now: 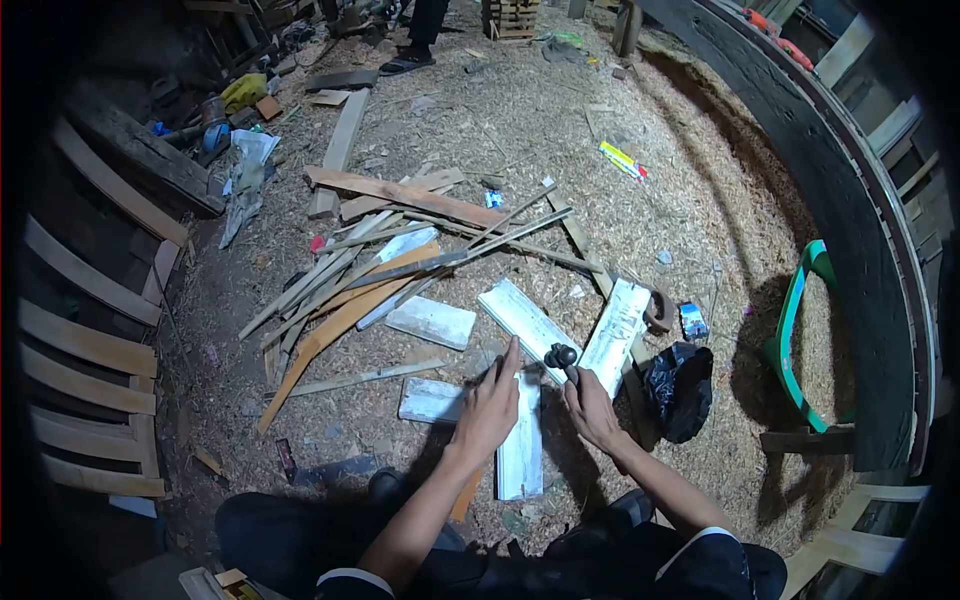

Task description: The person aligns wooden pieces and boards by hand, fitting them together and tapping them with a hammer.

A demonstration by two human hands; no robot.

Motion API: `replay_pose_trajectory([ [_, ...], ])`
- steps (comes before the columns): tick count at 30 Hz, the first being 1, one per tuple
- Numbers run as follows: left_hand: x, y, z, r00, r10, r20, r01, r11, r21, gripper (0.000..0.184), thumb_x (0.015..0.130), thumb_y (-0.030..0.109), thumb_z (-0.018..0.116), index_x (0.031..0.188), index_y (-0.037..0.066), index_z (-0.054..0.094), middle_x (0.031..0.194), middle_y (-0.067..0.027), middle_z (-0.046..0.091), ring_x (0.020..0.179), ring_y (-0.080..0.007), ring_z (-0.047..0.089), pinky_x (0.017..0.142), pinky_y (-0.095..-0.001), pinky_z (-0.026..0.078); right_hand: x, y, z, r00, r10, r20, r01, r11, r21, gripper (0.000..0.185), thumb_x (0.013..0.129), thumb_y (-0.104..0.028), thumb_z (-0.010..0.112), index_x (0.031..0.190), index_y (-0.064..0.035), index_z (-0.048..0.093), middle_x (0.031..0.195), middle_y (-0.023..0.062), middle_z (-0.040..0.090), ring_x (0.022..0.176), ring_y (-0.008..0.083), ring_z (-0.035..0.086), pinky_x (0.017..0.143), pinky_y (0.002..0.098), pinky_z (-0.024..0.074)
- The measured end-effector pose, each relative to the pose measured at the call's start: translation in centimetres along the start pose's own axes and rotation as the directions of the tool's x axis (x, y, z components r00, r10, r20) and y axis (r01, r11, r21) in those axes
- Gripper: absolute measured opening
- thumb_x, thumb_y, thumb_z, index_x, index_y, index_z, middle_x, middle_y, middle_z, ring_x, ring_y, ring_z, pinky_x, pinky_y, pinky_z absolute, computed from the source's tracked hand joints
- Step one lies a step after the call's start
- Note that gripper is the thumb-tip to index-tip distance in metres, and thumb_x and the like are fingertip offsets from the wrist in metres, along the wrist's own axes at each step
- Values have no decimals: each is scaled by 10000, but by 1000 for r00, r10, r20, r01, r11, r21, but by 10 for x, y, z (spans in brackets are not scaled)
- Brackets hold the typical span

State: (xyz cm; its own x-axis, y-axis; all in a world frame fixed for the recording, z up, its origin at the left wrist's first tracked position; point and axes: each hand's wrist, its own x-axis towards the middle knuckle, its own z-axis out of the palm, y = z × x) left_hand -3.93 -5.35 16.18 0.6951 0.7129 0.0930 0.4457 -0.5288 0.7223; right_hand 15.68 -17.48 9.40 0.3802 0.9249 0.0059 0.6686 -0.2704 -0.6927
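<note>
My right hand (590, 410) is closed around the handle of a dark hammer (562, 357), its head raised over the white-painted boards. My left hand (487, 408) rests at the upper end of an upright white board (520, 450), index finger stretched forward; whether it pinches anything small is hidden. Above the hands, one white board (520, 312) slants down to the right and another white board (615, 325) leans the other way. Two short whitish boards, one farther up (431, 322) and one beside my left wrist (430, 400), lie at the left.
A pile of wooden strips (370, 260) lies ahead to the left. At the right are a black plastic bag (680, 390), a green plastic frame (788, 340) and a long dark beam (840, 190). Curved slats (90, 340) line the left. Another person's foot (408, 62) stands far ahead.
</note>
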Motion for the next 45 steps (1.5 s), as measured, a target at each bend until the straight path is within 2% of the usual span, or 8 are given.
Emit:
replay_pose_trajectory([
  [2, 10, 0, -7, 989, -134, 58, 134, 991, 14, 704, 1015, 81, 500, 1641, 128, 180, 1228, -337, 630, 920, -528, 668, 767, -549, 568, 6, -31, -26, 1000, 0, 18, 0, 999, 37, 339, 1020, -173, 547, 1301, 6, 486, 1044, 299, 565, 936, 499, 611, 788, 522, 483],
  [3, 15, -7, 0, 991, -48, -123, 50, 999, 15, 626, 1019, 84, 520, 1606, 101, 304, 1149, -304, 675, 880, -475, 692, 721, -508, 573, 11, -48, -40, 999, -10, 47, 8, 998, 56, 343, 1022, -176, 548, 1304, 7, 485, 1040, 296, 563, 927, 498, 607, 792, 519, 483],
  [7, 44, -8, 6, 957, -36, -286, 37, 999, -3, 499, 1007, 112, 571, 1499, 66, 499, 944, -258, 716, 839, -428, 705, 704, -500, 557, 21, -72, -55, 994, -112, 16, 109, 987, 120, 360, 1027, -171, 553, 1322, 20, 474, 1016, 273, 557, 895, 471, 593, 793, 495, 481],
  [10, 44, -8, 4, 985, -71, -159, 69, 997, -20, 550, 1001, 84, 556, 1540, 104, 449, 1030, -284, 703, 889, -456, 694, 748, -519, 555, 23, -84, -59, 990, -139, -19, 140, 975, 171, 336, 1033, -151, 545, 1311, 28, 482, 979, 266, 539, 899, 462, 586, 801, 497, 475],
  [15, 27, -6, 18, 996, 28, -84, -29, 1000, -7, 769, 997, 76, 501, 1653, 194, 118, 1194, -327, 625, 949, -537, 660, 804, -585, 552, 28, -67, -40, 983, -160, -87, 171, 975, 140, 344, 1032, -141, 551, 1320, 35, 486, 1038, 287, 571, 940, 485, 603, 827, 506, 486],
  [22, 32, 16, 18, 985, -166, 44, 158, 976, 147, 758, 999, 89, 509, 1654, 175, 138, 1038, -363, 627, 845, -544, 665, 731, -589, 556, 23, -76, -62, 981, -111, -159, 135, 980, 149, 319, 1051, -160, 548, 1285, 56, 517, 1017, 262, 590, 915, 432, 607, 822, 466, 487],
  [23, 33, 22, 14, 978, -201, 61, 191, 972, 137, 701, 1017, 96, 487, 1645, 156, 180, 1006, -366, 641, 910, -544, 653, 806, -588, 529, 24, -82, -69, 976, -108, -188, 136, 980, 144, 302, 1052, -154, 546, 1265, 57, 519, 999, 262, 587, 909, 434, 607, 808, 475, 481],
  [45, 34, 21, 18, 980, -193, 39, 185, 970, 157, 736, 997, 99, 502, 1648, 158, 163, 1025, -381, 627, 860, -568, 652, 754, -613, 541, 43, -95, -80, 984, -48, -169, 75, 985, 157, 337, 1049, -127, 530, 1308, 87, 521, 1084, 340, 628, 991, 497, 645, 854, 516, 509],
])
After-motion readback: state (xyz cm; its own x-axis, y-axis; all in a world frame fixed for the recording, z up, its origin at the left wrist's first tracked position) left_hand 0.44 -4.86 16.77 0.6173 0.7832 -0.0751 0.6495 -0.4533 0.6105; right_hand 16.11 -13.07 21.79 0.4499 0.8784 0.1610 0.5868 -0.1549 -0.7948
